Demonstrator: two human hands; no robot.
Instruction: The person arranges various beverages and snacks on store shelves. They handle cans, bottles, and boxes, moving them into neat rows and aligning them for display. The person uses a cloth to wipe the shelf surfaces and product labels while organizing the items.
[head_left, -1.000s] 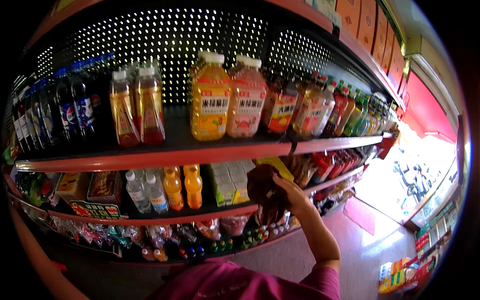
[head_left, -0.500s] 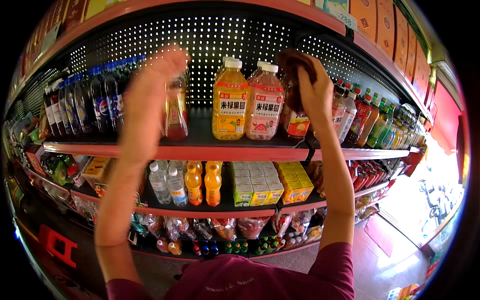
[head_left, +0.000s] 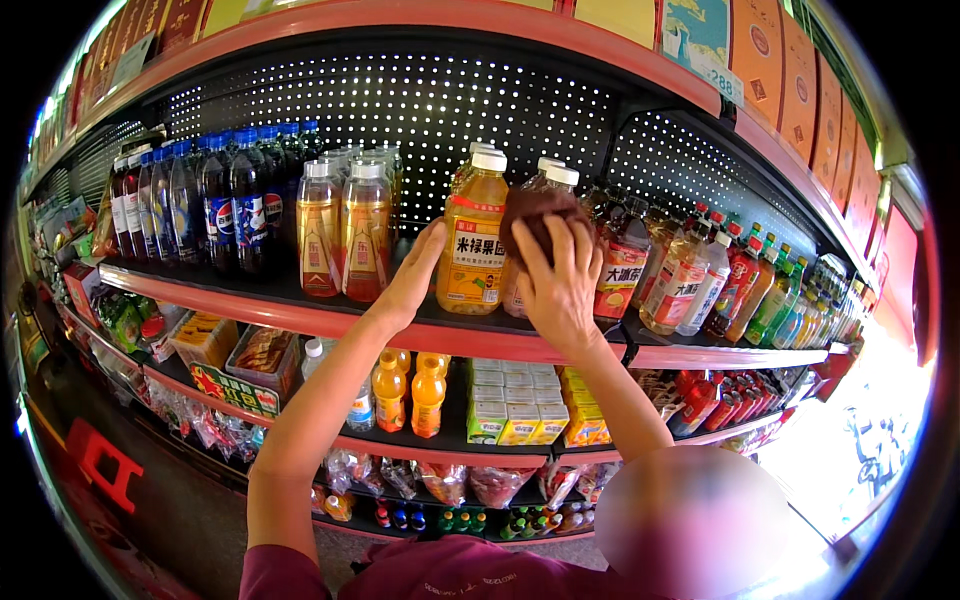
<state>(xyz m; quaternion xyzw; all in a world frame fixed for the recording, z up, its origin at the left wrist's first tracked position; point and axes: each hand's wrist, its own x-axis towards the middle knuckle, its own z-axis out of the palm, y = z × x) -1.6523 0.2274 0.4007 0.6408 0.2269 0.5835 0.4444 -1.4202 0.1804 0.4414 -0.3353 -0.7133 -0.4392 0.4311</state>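
My right hand (head_left: pixel 562 285) presses a bunched dark brown cloth (head_left: pixel 540 218) against the front of a pink juice bottle (head_left: pixel 562 177), hiding most of its label. My left hand (head_left: pixel 412 280) has its fingers stretched out, holds nothing, and is beside the left side of a yellow-orange juice bottle (head_left: pixel 478 240); whether it touches is hard to tell. Both bottles have white caps and stand upright at the shelf front (head_left: pixel 470 338), with more bottles behind them. Right of the cloth stands a dark-labelled tea bottle (head_left: pixel 622 265).
Left of my hands are amber drink bottles (head_left: pixel 366 235) and blue-capped cola bottles (head_left: pixel 248 200). Further right stand clear-bodied bottles (head_left: pixel 672 285) and green-capped ones (head_left: pixel 772 300). Below are orange drink bottles (head_left: pixel 428 395) and drink cartons (head_left: pixel 515 400). A red stool (head_left: pixel 100 462) is at lower left.
My left hand has come down and right, from before the amber bottles to the yellow-orange bottle. My right hand has moved left and down with the cloth, onto the pink bottle.
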